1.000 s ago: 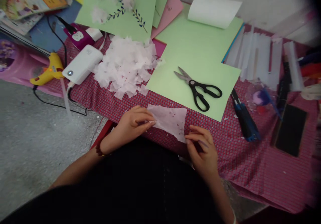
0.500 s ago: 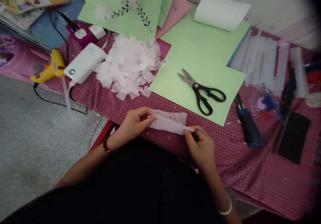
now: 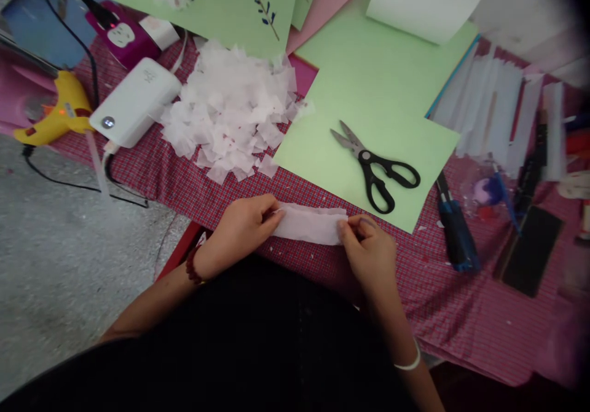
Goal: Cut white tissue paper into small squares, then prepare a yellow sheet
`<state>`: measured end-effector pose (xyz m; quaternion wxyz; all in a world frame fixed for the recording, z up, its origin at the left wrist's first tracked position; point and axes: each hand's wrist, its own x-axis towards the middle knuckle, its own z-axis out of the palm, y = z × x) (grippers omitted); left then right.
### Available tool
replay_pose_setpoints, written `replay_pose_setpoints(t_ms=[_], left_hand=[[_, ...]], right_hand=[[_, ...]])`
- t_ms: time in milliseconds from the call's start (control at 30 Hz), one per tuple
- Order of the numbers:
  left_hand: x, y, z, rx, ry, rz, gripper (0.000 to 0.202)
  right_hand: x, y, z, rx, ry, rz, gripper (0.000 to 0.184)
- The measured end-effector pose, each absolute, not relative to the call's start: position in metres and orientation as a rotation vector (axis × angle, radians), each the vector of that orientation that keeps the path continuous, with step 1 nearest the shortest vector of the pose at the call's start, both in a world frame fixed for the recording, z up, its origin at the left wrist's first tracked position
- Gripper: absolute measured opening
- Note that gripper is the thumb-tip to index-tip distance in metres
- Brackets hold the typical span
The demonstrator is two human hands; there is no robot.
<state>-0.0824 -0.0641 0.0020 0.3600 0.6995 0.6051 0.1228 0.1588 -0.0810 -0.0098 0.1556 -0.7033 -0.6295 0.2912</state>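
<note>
Fingers of the left hand and the right hand pinched a folded paper, one hand at each end. Its long axis ran close to nine-to-three o'clock, the right end dipping slightly, and two edges showed, one just behind the other, along its twelve o'clock side. It was near the edge of the cloth, close to the person's body; whether it lay on the cloth or just above could not be told.

Each thumb and forefinger pressed together on the paper with no visible gap; the other fingers curled inward.

Half a second earlier the far layer had stood out well beyond the near one, and a narrow tail had stuck out at the right hand; now the layers nearly lined up and the tail was gone.

From the paper, the scissors lay toward one o'clock on a green sheet, blades spread, and a pile of pale scraps toward eleven. A glue gun was toward ten.
</note>
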Motion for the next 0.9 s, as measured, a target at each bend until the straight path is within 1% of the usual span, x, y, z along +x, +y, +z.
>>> replay_pose_setpoints(t_ms=[333,567,767,900], left_hand=[[-0.086,-0.059,-0.001,1.807,1.522,0.372,0.019],[-0.085,-0.060,-0.004,1.792,1.563,0.344,0.007],[-0.092,-0.058,-0.013,1.678,1.469,0.500,0.003],[-0.100,-0.059,-0.008,1.580,1.304,0.668,0.008]], right_hand=[[0.154,-0.078,-0.017,-2.116,-1.877,0.591,0.029],[0.151,-0.079,-0.019,-2.211,-1.889,0.496,0.031],[0.152,-0.078,-0.021,-2.120,-1.865,0.534,0.029],[0.155,-0.085,-0.015,-1.847,-1.674,0.702,0.023]])
